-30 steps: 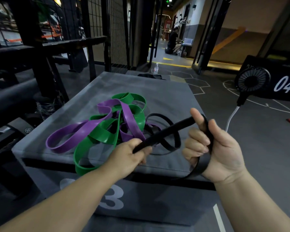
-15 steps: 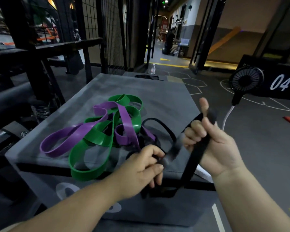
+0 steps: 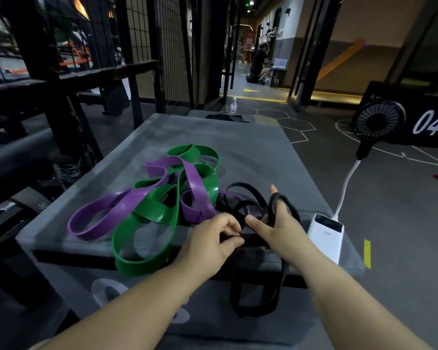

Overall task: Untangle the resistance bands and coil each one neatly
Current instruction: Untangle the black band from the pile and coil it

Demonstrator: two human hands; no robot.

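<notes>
Band (image 3: 256, 311), black, pinched in left hand (image 3: 210, 241), loops round gripping right hand (image 3: 281, 228) alongside.

- A white power bank (image 3: 326, 236) is seen at the right edge of the grey worktop (image 3: 238, 142), just right of the fingers (image 3: 254, 221).
- A white cable (image 3: 345, 188) is led from it up to a black fan (image 3: 378, 121), further right and beyond.
- A black box marked "04" (image 3: 427, 122) is placed behind the fan.
- A water bottle (image 3: 234, 106) is stood on the floor, far beyond the fingers.
</notes>
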